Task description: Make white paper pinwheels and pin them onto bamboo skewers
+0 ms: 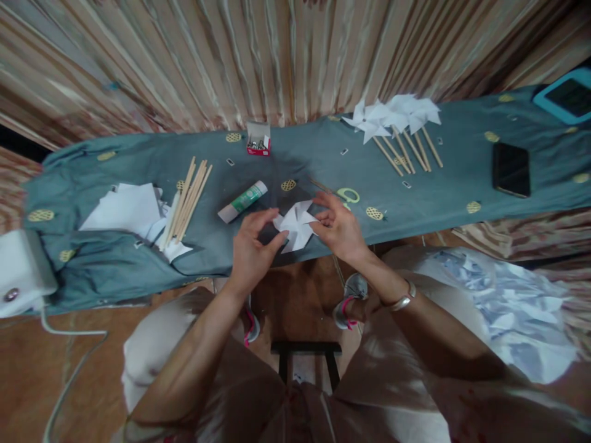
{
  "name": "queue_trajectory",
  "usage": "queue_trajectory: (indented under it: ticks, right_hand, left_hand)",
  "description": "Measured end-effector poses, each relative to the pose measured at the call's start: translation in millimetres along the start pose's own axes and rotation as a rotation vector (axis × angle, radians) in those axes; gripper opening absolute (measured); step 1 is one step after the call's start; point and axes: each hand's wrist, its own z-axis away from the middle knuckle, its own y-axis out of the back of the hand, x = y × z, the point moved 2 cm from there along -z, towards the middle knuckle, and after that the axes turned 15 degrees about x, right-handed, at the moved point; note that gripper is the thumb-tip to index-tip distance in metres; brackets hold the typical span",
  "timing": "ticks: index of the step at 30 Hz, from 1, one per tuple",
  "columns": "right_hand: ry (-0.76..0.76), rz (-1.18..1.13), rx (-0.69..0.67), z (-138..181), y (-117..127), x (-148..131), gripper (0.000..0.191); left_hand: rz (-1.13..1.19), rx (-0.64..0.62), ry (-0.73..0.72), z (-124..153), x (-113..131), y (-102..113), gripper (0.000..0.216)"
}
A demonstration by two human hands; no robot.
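Note:
A white paper pinwheel (297,226) with folded blades lies between my hands near the front edge of the cloth-covered table. My left hand (253,246) pinches its left blade between thumb and fingers. On the other side, my right hand (339,227) has its thumb and curled fingers closed on the right blade. Just behind the right fingers are scissors (348,195) with yellow-green handles, their blades partly hidden. A glue stick (242,201) with a green label rests to the left of the pinwheel. Further back stands an open red box (258,144) of small metal pieces.
Wooden sticks (191,197) and a stack of white paper (122,209) lie at left, near a white device (23,274) with a cable. Several finished pinwheels on sticks (397,117) lie at back right, with a black phone (511,169) and a blue-framed device (567,95) beyond.

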Motion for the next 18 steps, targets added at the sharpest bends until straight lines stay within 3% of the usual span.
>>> queue_trajectory:
  ticks: [4, 9, 13, 18]
  right_hand:
    - [-0.029, -0.162, 0.039, -7, 1, -8, 0.062]
    - [-0.074, -0.337, 0.026, -15, -4, -17, 0.063]
    - [-0.082, -0.370, 0.003, -16, -11, -21, 0.061]
    - [-0.098, -0.413, -0.084, -12, -16, -27, 0.067]
  left_hand:
    - [0.193, 0.150, 0.321, -8, -9, -3, 0.078]
    - [0.506, 0.012, 0.716, -10, 5, -15, 0.056]
    - [0.591, 0.038, 0.855, -13, 16, -18, 0.044]
    - [0.585, 0.122, 0.869, -15, 15, -15, 0.037]
